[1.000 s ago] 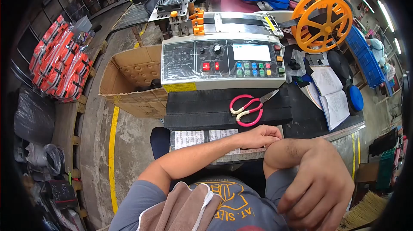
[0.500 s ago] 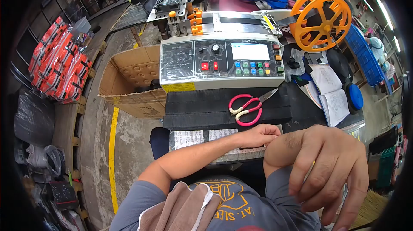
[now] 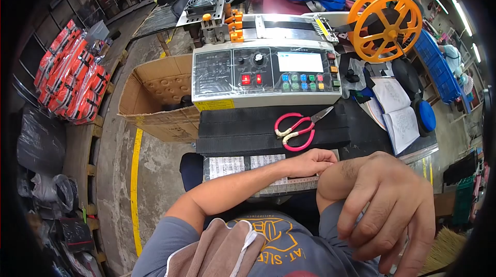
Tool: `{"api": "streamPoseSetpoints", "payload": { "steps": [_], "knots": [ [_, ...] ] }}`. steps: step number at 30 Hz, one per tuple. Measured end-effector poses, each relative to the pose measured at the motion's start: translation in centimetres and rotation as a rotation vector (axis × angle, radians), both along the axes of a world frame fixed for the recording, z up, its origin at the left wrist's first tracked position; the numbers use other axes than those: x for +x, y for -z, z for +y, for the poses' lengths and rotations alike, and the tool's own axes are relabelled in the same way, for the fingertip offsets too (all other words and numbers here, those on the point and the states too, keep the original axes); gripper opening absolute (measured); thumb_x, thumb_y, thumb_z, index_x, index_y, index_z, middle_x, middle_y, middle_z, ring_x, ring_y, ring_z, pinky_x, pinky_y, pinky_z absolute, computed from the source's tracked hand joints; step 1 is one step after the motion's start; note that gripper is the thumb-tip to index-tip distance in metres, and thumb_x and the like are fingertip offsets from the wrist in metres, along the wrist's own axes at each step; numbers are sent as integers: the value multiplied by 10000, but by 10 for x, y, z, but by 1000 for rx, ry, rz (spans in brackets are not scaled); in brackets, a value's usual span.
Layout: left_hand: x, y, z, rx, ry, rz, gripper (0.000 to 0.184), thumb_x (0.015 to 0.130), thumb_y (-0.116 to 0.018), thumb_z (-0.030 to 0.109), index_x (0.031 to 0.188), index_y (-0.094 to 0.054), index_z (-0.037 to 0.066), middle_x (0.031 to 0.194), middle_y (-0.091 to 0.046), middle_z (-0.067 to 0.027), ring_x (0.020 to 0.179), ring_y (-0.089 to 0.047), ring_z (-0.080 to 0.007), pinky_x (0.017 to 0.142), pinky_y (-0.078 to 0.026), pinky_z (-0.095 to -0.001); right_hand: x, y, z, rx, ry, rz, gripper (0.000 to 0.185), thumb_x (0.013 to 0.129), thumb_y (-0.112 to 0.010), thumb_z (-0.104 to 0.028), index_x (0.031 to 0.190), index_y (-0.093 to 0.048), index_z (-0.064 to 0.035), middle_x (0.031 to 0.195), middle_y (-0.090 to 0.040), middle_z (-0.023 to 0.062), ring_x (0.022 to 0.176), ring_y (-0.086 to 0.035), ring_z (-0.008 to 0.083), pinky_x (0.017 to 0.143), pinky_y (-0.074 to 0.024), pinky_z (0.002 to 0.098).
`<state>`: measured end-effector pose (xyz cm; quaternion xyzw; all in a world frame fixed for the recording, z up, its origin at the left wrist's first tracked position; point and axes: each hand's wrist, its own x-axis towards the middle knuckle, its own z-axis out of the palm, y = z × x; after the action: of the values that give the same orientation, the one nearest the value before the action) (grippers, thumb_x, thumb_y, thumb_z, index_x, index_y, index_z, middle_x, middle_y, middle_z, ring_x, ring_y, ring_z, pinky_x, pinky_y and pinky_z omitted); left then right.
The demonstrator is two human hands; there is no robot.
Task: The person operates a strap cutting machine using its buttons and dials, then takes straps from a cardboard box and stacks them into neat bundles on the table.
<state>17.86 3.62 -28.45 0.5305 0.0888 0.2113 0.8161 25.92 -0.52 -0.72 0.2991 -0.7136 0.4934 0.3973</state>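
Note:
My left hand (image 3: 312,163) rests at the front edge of the worktable, over a printed ruler strip (image 3: 302,179). Its fingers are curled together, and my right forearm hides the tips, so anything in them is out of sight. Close to the camera, my right hand (image 3: 388,210) is raised with loosely bent, spread fingers and nothing visible in it. Beyond the left hand, scissors (image 3: 294,133) with pink-red handles lie on flat black webbing strips (image 3: 232,130). Printed label sheets (image 3: 226,165) are left of that hand.
Behind the webbing stands a control-panel machine (image 3: 217,73), with an orange reel (image 3: 385,24) at its right. An open notebook (image 3: 398,114) lies on the right. A cardboard box (image 3: 160,114) sits at left, and wrapped orange bundles (image 3: 75,78) are piled on a pallet.
My right hand has shifted slightly left and down. The black strap between the reel and the machine's guide no longer shows there. My left hand and the scissors have not moved.

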Motion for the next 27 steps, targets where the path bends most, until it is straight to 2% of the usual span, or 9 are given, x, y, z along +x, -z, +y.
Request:
{"api": "streamPoseSetpoints", "payload": {
  "steps": [2, 5, 8, 14, 27],
  "knots": [
    [0, 1, 1, 0, 3, 4, 210, 1103, -593, 212, 1186, -653, 29, 1046, -676, 42, 967, -589, -31, 862, -511, -253, 0, -1, 8, 74, -55, -5, 256, 988, -750, -201, 1242, -760, -173, 620, -644, 22, 508, -540, 112, 594, -482, 282],
    [1, 3, 0, 7, 0, 9, 213, 1105, -591, 214, 1190, -654, 29, 1052, -681, 38, 969, -594, -35, 867, -514, -257, 3, 1, 15, 127, -161, -29, 240, 938, -732, -43, 1174, -685, -36, 798, -710, 196, 657, -677, 245, 695, -593, 388],
    [1, 3, -1, 17, -2, 6, 217, 1106, -589, 217, 1189, -654, 28, 1057, -684, 34, 970, -596, -38, 869, -515, -260, 3, 0, 16, 148, -177, -61, 347, 929, -752, -66, 1266, -667, -59, 810, -723, 181, 656, -683, 224, 700, -594, 372],
    [0, 0, 0, 7, 5, -10, 225, 1109, -589, 230, 1184, -650, 26, 1051, -679, 33, 966, -594, -38, 863, -513, -259, 6, 2, 14, 151, -191, -110, 410, 932, -749, -66, 1327, -639, -66, 835, -725, 196, 674, -688, 241, 706, -591, 383],
    [0, -1, 0, 3, -3, 2, 210, 1103, -598, 223, 1172, -654, 33, 1035, -672, 45, 947, -588, -31, 841, -507, -249, 7, 1, 13, 118, -186, -115, 393, 933, -733, -47, 1314, -638, -57, 836, -718, 195, 673, -685, 247, 708, -589, 394]
  ]
}}
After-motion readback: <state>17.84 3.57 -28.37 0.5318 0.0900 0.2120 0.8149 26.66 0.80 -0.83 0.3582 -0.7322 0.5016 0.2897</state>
